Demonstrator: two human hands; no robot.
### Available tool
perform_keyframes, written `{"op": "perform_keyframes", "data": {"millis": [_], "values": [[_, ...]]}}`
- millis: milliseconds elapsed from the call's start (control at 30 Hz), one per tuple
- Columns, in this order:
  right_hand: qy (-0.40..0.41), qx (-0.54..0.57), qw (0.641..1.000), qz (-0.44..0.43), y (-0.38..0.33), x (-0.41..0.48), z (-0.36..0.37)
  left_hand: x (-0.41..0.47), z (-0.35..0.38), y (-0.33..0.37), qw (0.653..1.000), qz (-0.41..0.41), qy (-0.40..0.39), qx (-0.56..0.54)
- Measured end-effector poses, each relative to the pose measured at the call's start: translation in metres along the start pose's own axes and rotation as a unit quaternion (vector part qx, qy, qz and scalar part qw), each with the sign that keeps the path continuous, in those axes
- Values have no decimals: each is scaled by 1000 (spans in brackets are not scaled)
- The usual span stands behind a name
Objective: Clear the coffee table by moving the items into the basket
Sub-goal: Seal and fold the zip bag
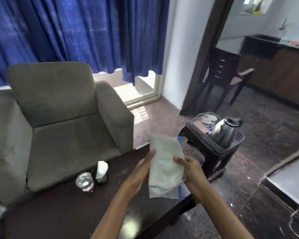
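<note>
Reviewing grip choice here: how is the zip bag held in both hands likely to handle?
The zip bag probably flops: it sags and wrinkles between the left hand and right hand. Its clear plastic may be slippery. Soft white filling suggests lightness.

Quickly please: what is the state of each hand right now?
Left hand: holding the left edge of the zip bag.
Right hand: holding the right edge of the same zip bag.
</note>
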State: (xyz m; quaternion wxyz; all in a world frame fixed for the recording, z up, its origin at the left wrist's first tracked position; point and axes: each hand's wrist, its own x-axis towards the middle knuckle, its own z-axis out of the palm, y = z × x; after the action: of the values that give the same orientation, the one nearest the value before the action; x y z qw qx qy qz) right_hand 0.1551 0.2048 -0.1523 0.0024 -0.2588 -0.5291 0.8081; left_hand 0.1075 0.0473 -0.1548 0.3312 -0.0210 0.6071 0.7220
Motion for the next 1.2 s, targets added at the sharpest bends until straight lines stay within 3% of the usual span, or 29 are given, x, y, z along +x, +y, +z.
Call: {"op": "perform_keyframes", "data": {"millis": [433,633,833,1200], "values": [[47,4,999,-26,-69,22,-206,89,212,-46,999,-21,7,-44],[37,65,997,23,-87,60,-258,142,250,-41,999,-20,15,-40],[52,35,998,24,-132,124,-310,230,288,-30,995,-46,-44,-74],[189,-18,981,25,-223,259,-417,371,351,20,994,-37,-99,32]]}}
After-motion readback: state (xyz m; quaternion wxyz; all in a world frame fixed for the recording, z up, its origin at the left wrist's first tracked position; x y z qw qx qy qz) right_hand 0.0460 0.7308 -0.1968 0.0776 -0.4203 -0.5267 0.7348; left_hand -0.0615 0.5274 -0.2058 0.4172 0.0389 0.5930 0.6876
